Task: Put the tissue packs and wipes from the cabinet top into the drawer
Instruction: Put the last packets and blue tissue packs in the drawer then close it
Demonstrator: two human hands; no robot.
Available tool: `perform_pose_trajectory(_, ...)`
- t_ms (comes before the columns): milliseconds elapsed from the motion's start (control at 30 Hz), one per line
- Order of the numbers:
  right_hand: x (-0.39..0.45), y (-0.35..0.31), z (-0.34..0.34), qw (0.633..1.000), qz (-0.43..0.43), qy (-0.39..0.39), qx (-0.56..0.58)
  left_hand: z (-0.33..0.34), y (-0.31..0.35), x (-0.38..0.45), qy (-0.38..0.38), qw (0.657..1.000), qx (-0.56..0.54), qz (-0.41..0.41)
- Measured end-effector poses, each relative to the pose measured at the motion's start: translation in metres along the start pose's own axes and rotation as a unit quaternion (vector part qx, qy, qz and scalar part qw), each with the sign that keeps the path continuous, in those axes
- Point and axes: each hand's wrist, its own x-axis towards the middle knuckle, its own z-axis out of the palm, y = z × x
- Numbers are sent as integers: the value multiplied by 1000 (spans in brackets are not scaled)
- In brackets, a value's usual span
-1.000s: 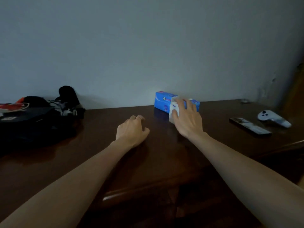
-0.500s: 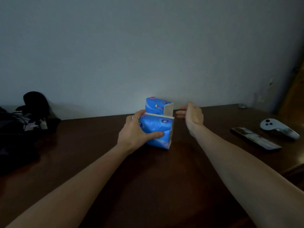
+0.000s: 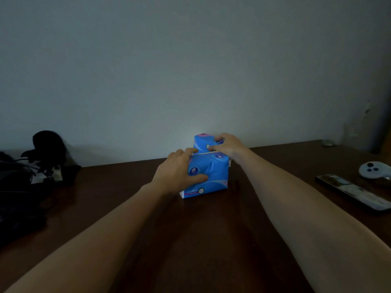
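Two blue tissue packs stand near the back of the dark wooden cabinet top (image 3: 190, 240). My left hand (image 3: 177, 174) grips the nearer tissue pack (image 3: 213, 172), thumb across its front and fingers over its top edge. Behind it stands the second tissue pack (image 3: 201, 142), and my right hand (image 3: 227, 144) grips it from the right with fingers curled over its top. No drawer and no wipes show in this view.
A black bag with cables and dark gear (image 3: 31, 176) fills the left side. On the right lie a flat remote (image 3: 355, 192) and a white controller (image 3: 375, 170). A small round object (image 3: 327, 143) sits by the wall at back right.
My right hand has closed on the rear tissue pack, where half a second ago it hovered open beside it. My left hand keeps its hold on the front pack.
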Motion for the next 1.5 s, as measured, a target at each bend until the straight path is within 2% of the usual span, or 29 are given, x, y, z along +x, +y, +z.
perform_pose_trajectory(133, -17, 7, -4, 991, -33, 61, -117, 0, 5, -10, -3, 999, 47, -20)
perform_pose_trajectory(300, -85, 6, -11, 994, -23, 79, -76, -13, 26, -42, 29, 992, 98, -73)
perform_pose_trajectory(400, -136, 4, -18, 992, -13, 91, -90, -29, 44, -75, 33, 989, 111, -97)
perform_pose_trajectory(567, -235, -13, -28, 990, -12, 83, -109, -62, 68, -157, 58, 985, 110, -118)
perform_pose_trajectory(700, -329, -35, -31, 989, -43, 109, -85, -93, 96, -230, 77, 982, 110, -132)
perform_pose_trajectory(800, -407, -40, -24, 982, -78, 170, 0, -111, 118, -296, 118, 981, 81, -129)
perform_pose_trajectory(900, -478, -30, -11, 958, -101, 231, 136, -111, 130, -365, 193, 972, 32, -132)
perform_pose_trajectory(1000, -531, -4, 4, 929, -81, 228, 279, -97, 131, -433, 208, 964, -30, -161)
perform_pose_trajectory(1067, -551, 17, 18, 899, -1, 175, 402, -84, 120, -472, 186, 956, -86, -211)
perform_pose_trajectory(1133, -568, 37, 36, 864, 115, 58, 487, -67, 99, -507, 158, 925, -181, -295)
perform_pose_trajectory(1167, -575, 46, 48, 856, 164, -8, 490, -57, 86, -523, 147, 893, -250, -344)
perform_pose_trajectory(1267, -590, 81, 97, 845, 283, -150, 429, -29, 48, -573, 141, 759, -425, -472)
perform_pose_trajectory(1333, -599, 97, 132, 843, 337, -206, 365, -10, 28, -607, 145, 694, -470, -526)
perform_pose_trajectory(1500, -626, 123, 224, 795, 427, -328, 279, 31, 5, -673, 182, 636, -422, -620)
